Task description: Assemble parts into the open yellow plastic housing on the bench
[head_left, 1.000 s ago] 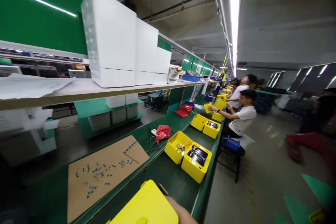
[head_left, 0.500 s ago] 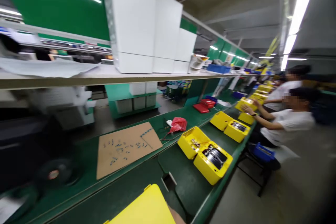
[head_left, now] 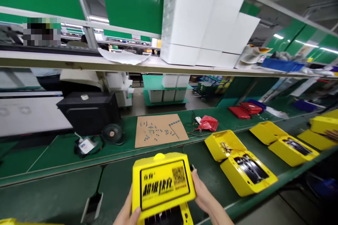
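Observation:
Both my hands hold a closed yellow plastic case with a black printed label, low in the middle of the view above the green belt. My left hand grips its left lower edge with the thumb on top. My right hand clasps its right side, fingers pressed along the edge. Just right of it an open yellow case lies on the belt with dark parts inside.
More open yellow cases follow to the right. Behind the belt lie a cardboard sheet with small parts, a red bag, a small fan and a black box. White boxes stand on the shelf above.
My view has swung left and down, away from the seated workers. The yellow case has come up into view, with both hands now showing on it.

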Tool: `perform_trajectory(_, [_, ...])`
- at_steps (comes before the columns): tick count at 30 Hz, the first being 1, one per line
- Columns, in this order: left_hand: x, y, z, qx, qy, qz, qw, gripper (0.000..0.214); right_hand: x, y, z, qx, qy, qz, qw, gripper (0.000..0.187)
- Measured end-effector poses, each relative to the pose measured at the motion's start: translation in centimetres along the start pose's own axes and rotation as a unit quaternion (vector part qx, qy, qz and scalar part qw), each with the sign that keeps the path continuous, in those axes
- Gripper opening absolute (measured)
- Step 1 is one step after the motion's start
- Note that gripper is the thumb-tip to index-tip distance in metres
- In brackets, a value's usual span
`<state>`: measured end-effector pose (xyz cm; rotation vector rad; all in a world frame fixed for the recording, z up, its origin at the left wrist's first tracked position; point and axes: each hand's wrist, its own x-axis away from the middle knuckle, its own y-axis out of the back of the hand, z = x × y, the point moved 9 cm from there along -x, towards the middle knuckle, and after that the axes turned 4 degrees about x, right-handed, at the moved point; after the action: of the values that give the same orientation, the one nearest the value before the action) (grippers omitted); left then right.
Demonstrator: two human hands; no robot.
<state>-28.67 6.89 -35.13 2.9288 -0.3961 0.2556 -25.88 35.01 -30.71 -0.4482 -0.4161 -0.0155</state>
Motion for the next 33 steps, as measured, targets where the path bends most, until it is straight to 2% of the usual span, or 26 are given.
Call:
perform_trajectory(2, [-1.6,0.3,-1.3,-0.001,-0.027,0.038,0.999,0.088,-1.8,0.0,1.4,0.038,0.034,0.001,0.999,0.070])
perform_trajectory(5, [-4.2,0.9,-2.6,-0.018,-0.041,0.063,0.997,0.086,-4.6,0.0,2.4,0.089,0.069,0.011,0.994,0.069])
perform_trajectory(11, [-8.1,1.2,-3.4,-0.056,-0.018,0.040,0.997,0.072,-8.6,0.9,1.2,0.108,0.042,0.017,0.993,0.069])
perform_trajectory(18, [-11.9,2.3,-0.9,-0.207,0.076,0.003,0.975,0.052,-11.3,1.2,0.1,0.116,0.025,0.025,0.993,0.070])
perform_trajectory(24, [-14.4,2.5,1.1,-0.277,0.105,0.003,0.955,0.048,-12.4,1.8,-0.6,0.110,0.017,0.034,0.993,0.065])
perform_trajectory(33, [-16.1,2.5,2.7,-0.291,0.112,0.013,0.950,0.040,-14.4,5.9,-2.2,0.112,-0.004,0.017,0.994,0.064])
